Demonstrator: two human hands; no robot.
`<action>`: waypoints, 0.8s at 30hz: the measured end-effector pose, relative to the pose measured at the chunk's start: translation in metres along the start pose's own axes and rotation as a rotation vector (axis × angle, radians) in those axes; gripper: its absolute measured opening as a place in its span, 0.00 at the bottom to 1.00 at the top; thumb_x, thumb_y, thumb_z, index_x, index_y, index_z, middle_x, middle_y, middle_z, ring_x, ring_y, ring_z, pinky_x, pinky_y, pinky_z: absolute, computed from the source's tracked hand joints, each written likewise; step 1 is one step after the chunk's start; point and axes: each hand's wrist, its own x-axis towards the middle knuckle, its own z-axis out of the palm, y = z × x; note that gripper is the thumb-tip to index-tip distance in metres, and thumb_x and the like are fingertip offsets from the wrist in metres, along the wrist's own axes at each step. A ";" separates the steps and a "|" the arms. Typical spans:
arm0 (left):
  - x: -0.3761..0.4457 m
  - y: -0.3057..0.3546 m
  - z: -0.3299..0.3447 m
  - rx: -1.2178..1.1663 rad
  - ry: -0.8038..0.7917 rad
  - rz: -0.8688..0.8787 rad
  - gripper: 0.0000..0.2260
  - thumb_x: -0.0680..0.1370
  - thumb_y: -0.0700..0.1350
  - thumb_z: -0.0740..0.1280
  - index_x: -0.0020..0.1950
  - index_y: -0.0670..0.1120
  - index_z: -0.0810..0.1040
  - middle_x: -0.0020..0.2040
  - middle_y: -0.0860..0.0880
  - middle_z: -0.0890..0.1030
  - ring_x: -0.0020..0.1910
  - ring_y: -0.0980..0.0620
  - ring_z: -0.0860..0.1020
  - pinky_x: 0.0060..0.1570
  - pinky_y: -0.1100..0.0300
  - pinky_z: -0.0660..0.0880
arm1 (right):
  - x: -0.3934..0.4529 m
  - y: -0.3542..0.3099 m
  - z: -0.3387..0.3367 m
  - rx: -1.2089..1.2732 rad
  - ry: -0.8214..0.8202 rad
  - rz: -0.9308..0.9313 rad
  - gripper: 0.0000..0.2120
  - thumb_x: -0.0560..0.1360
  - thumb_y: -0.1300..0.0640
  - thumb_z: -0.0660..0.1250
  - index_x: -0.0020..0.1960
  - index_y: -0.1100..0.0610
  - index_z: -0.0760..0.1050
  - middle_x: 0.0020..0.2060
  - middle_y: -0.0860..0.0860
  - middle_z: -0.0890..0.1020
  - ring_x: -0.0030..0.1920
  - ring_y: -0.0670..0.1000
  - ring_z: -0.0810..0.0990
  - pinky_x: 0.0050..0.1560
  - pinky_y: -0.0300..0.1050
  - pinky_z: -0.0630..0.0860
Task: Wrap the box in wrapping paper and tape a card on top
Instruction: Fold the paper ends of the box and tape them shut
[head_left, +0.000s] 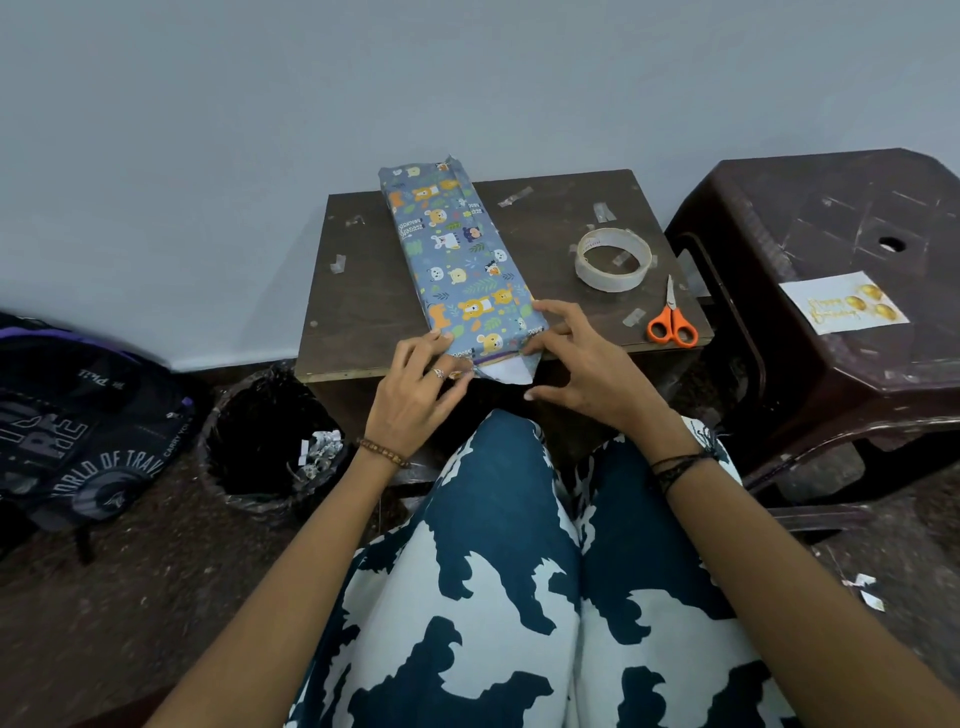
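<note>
A long box covered in blue wrapping paper with cartoon animals lies on a small dark table. It runs from the far edge, by the wall, to the near edge, where its end hangs a little over the table. At this near end the paper is not closed: a white flap points down toward the person.

The left hand is at the near left corner of the box, and its fingers are curled and press the folded paper there. The right hand is at the near right corner; its fingers are spread, the fingertips touch the paper at the top edge, and the thumb is free below the flap.

To the right of the box, on the same table, stands a roll of clear tape, and nearer the front corner lie scissors with orange handles. Small pieces of tape are stuck on the table top in several places.

The card, white with golden balloons, lies well apart on a dark plastic stool to the right of the table. On the floor to the left is a bin with a black bag and paper scraps inside, and beside it a dark backpack. The person's knees in patterned trousers are just under the hands.
</note>
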 end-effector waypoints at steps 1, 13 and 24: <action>-0.002 0.000 -0.001 -0.032 -0.021 -0.013 0.09 0.77 0.48 0.65 0.49 0.44 0.78 0.56 0.48 0.71 0.55 0.45 0.73 0.49 0.57 0.77 | 0.000 -0.001 0.001 -0.018 0.010 0.004 0.20 0.68 0.50 0.75 0.56 0.54 0.73 0.71 0.51 0.60 0.62 0.48 0.70 0.46 0.50 0.78; -0.007 0.002 -0.009 -0.225 -0.145 -0.125 0.22 0.72 0.34 0.54 0.64 0.48 0.69 0.62 0.46 0.66 0.66 0.46 0.66 0.66 0.59 0.64 | 0.005 -0.045 0.052 -0.223 0.197 -0.020 0.13 0.69 0.45 0.70 0.50 0.50 0.81 0.70 0.60 0.67 0.70 0.59 0.58 0.70 0.61 0.50; -0.002 0.046 -0.020 -0.708 0.069 -0.853 0.18 0.73 0.30 0.65 0.58 0.48 0.70 0.59 0.48 0.68 0.56 0.51 0.74 0.52 0.69 0.72 | -0.009 -0.056 0.037 0.194 0.460 0.176 0.12 0.68 0.67 0.58 0.42 0.57 0.78 0.61 0.56 0.74 0.65 0.55 0.67 0.66 0.55 0.65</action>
